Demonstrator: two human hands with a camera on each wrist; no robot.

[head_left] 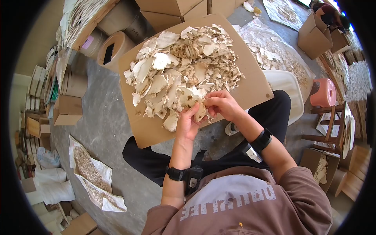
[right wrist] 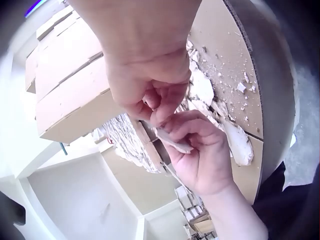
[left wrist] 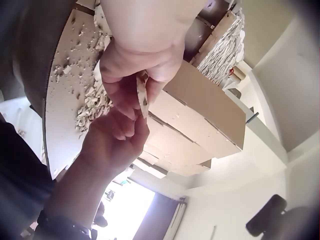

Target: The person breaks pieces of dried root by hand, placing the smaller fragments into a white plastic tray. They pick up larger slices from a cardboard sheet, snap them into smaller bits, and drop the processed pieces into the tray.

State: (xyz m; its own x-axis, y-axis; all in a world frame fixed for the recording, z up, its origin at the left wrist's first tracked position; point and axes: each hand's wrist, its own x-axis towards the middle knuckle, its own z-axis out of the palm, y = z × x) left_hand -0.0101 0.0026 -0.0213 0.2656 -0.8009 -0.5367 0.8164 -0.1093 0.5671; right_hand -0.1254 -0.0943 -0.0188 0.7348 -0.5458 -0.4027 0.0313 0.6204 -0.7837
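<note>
In front of the seated person, the left hand (head_left: pixel 187 124) grips a thin, pale flake with brown spots (head_left: pixel 200 112) between thumb and fingers. The right hand (head_left: pixel 224 105) meets it from the other side, its fingertips pinching the edge of the same flake. In the left wrist view the flake (left wrist: pixel 142 96) is seen nearly edge-on between the two hands. From the right wrist, the flake (right wrist: pixel 173 142) juts out below the curled fingers of the left hand (right wrist: pixel 200 155). Just beyond the hands lies a large heap of similar pale flakes (head_left: pixel 156 84).
The heap rests on a cardboard sheet (head_left: pixel 135 127) over the person's knees. A white tub (head_left: pixel 288 84) and pink stool (head_left: pixel 323 92) stand at the right. A lined sack of crumbs (head_left: pixel 92 168) lies on the floor at the left. Cardboard boxes (head_left: pixel 168 13) stand beyond the sheet.
</note>
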